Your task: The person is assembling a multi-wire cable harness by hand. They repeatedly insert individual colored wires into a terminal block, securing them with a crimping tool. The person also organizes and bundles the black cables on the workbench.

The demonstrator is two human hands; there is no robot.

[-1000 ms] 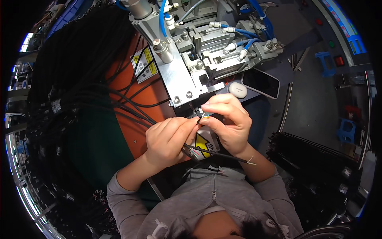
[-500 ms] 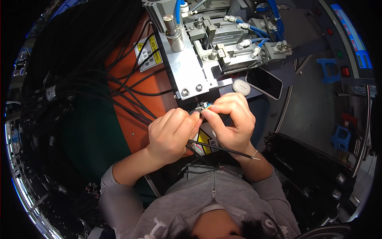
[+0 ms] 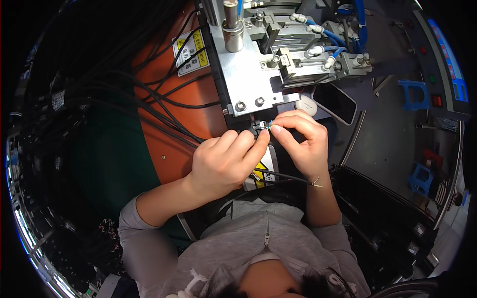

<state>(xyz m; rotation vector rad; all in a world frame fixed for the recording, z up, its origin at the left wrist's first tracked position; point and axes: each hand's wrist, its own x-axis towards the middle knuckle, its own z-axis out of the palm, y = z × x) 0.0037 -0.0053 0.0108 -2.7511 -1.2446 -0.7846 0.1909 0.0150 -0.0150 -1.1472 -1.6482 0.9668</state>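
Head view: left hand (image 3: 223,166) and right hand (image 3: 300,141) meet fingertip to fingertip, both pinching 1 small dark connector (image 3: 261,127) just under the metal bracket plate (image 3: 243,74). Risk: the part could slip, since each grip covers little of it. Black cables (image 3: 164,107) crowd the left side; a phone (image 3: 335,103) lies close right. Open room remains only toward the body.
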